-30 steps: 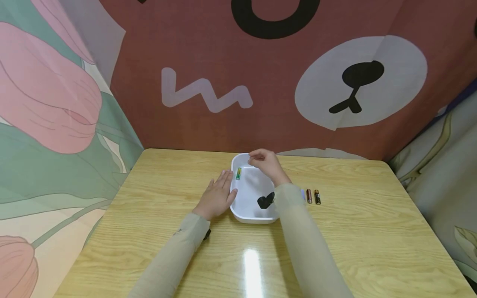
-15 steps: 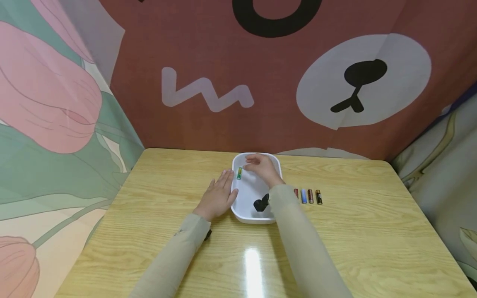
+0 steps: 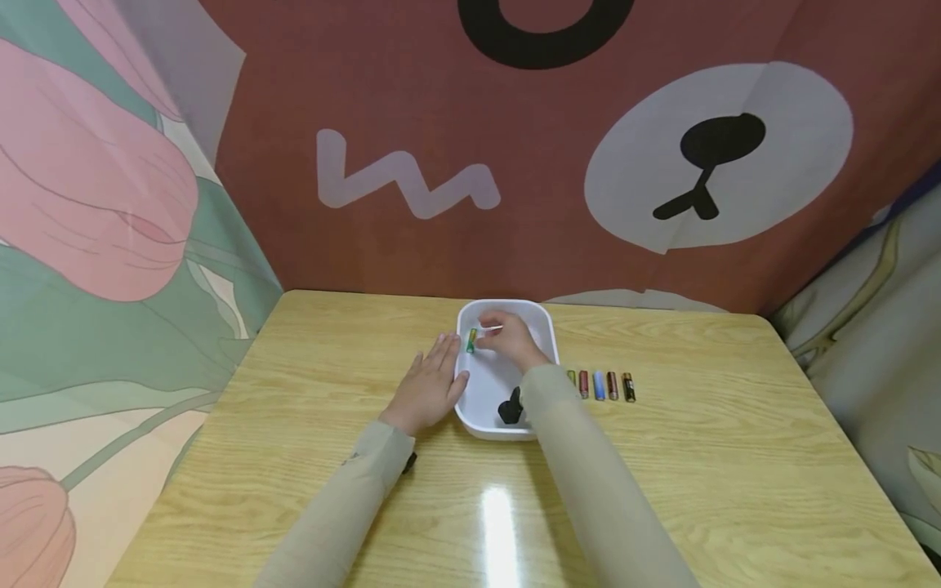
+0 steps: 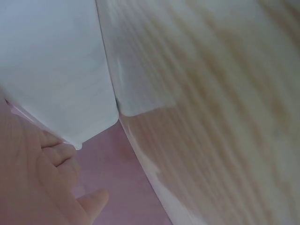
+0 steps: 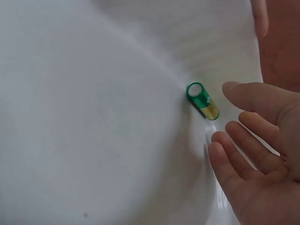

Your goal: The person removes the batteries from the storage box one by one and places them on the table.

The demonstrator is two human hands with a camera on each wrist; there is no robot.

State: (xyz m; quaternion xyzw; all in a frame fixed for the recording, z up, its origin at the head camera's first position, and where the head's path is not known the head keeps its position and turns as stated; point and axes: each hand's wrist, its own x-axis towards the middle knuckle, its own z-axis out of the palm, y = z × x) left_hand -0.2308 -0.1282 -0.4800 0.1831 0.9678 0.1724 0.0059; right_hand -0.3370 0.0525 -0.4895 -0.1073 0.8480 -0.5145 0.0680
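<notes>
A green and yellow battery [image 3: 471, 340] lies in the white plastic tray [image 3: 488, 420], close to its left wall. Over the tray is my right hand [image 3: 510, 339], its fingers just to the right of this battery. In the right wrist view the battery [image 5: 201, 101] sits in front of the thumb and fingers of the right hand [image 5: 262, 154]. They are parted, with nothing held between them. My left hand [image 3: 426, 388] has its fingers extended, and their tips touch the tray's left rim. From the left wrist, the left hand [image 4: 42, 173] appears beside the tray's outer wall [image 4: 61, 70].
Right of the tray, a row of batteries lies on the wooden table [image 3: 706, 457]: a green one [image 3: 571, 377] partly behind the sleeve, a red [image 3: 584, 385], a blue [image 3: 599, 385], a dark red [image 3: 613, 385] and a black [image 3: 629, 387]. Printed fabric [image 3: 404, 253] hangs behind.
My right hand has moved left and down from the tray's far edge to beside the green battery. More of the battery row now shows past the sleeve. The left hand stays put.
</notes>
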